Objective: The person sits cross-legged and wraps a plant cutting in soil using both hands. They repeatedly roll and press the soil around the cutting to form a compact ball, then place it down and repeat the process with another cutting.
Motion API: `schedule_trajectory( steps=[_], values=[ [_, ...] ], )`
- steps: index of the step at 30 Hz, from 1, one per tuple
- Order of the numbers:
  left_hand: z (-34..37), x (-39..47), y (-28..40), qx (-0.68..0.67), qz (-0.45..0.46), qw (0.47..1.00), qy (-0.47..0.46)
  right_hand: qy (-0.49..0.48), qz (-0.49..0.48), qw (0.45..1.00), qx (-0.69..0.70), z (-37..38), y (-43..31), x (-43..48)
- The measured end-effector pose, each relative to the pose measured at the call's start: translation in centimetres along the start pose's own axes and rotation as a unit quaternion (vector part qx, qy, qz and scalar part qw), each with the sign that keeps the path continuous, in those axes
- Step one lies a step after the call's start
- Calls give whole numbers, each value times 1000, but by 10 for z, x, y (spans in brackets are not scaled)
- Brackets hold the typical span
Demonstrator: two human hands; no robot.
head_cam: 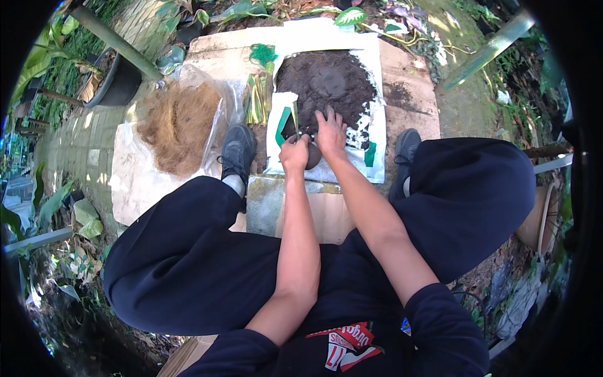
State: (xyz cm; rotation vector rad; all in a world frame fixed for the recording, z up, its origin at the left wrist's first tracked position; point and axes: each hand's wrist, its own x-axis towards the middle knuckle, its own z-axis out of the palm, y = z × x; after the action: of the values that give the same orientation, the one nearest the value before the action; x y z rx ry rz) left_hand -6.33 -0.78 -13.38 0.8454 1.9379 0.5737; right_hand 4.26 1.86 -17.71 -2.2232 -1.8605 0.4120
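Observation:
A mound of dark, moist soil (351, 75) lies on a white plastic sack (378, 155) with green print. My right hand (331, 132) rests with its fingers spread on the soil's near edge. To its left, my left hand (295, 153) is closed around the base of a small upright plant cutting with a narrow green and yellow leaf (295, 115). A round ball of dark soil (313, 156) sits between my hands, against the left one; how far its fingers wrap the ball is hidden. Striped leaf cuttings (256, 100) lie left of the sack.
Brown coconut fibre (181, 125) fills an open clear plastic bag on the left. Green string (263, 55) lies on the cardboard (410, 89). My shoes flank the sack, a stone block (264, 198) stands before me, and metal poles rise at both sides.

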Motion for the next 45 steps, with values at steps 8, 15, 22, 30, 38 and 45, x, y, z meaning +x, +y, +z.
schedule_trajectory(
  steps=[8, 15, 22, 30, 38, 45],
  values=[
    [17, 15, -23, -35, 18, 999, -20, 31, -32, 999, 11, 3, 9, 3],
    [18, 17, -22, -170, 24, 981, -94, 102, 123, 931, 329, 0, 36, 12],
    [22, 11, -6, -377, -43, 911, -164, -28, 325, 411, 852, -25, 57, 14],
    [25, 5, 8, -396, 1, 896, -199, -82, 250, 295, 918, -38, 51, -6],
    [16, -18, 30, -449, -9, 835, -319, 21, 244, 457, 855, -49, 29, 4],
    [-5, -19, 51, -535, -35, 801, -265, -84, 161, 397, 900, -93, 13, 2]
  ],
)
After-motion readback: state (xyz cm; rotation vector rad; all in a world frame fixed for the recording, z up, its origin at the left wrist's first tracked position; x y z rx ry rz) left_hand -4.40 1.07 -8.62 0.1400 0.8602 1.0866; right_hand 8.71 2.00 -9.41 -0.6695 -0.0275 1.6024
